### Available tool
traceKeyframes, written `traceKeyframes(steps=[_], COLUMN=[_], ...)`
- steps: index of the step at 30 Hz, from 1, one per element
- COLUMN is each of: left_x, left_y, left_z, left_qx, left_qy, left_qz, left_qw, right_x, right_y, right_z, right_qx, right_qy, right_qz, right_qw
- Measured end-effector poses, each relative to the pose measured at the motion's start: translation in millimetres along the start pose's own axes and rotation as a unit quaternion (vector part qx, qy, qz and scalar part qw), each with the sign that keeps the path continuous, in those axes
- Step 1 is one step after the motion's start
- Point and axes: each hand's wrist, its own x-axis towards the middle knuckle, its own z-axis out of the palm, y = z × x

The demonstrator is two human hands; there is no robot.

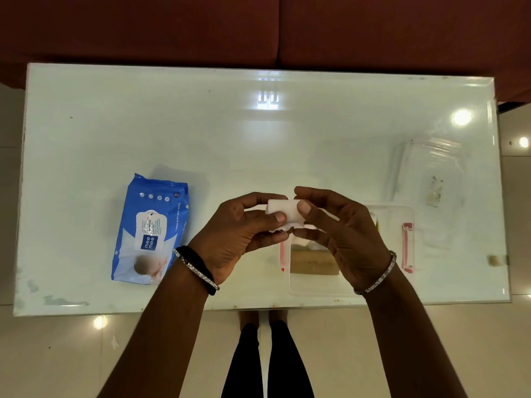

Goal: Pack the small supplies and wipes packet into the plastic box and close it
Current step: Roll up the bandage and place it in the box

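Both hands hold a small white gauze roll (284, 212) above the table, near its front edge. My left hand (244, 234) grips its left end and my right hand (342, 225) pinches its right end. Below and partly hidden by my right hand sits the clear plastic box (388, 214) with pink clips (408, 247), open, with a brown item (313, 262) and some white material inside. The blue wipes packet (150, 228) lies flat on the table to the left. The clear lid (431, 170) rests at the right, behind the box.
The white glass table (201, 133) reflects ceiling lights. A dark red sofa (258, 27) runs along the far edge. A small tan scrap (494, 260) sits at the table's right edge. My legs show below the front edge.
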Motion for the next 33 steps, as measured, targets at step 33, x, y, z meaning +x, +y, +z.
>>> traceKeyframes(steps=[33], left_x=[11], left_y=[-82], left_z=[68], left_qx=[0.342], left_qy=[0.139], left_qz=[0.04], left_qw=[0.929], right_x=[-53], right_y=[53], right_z=[-114], right_qx=[-0.314], right_qy=[0.107], right_qz=[0.067], right_qw=[0.941])
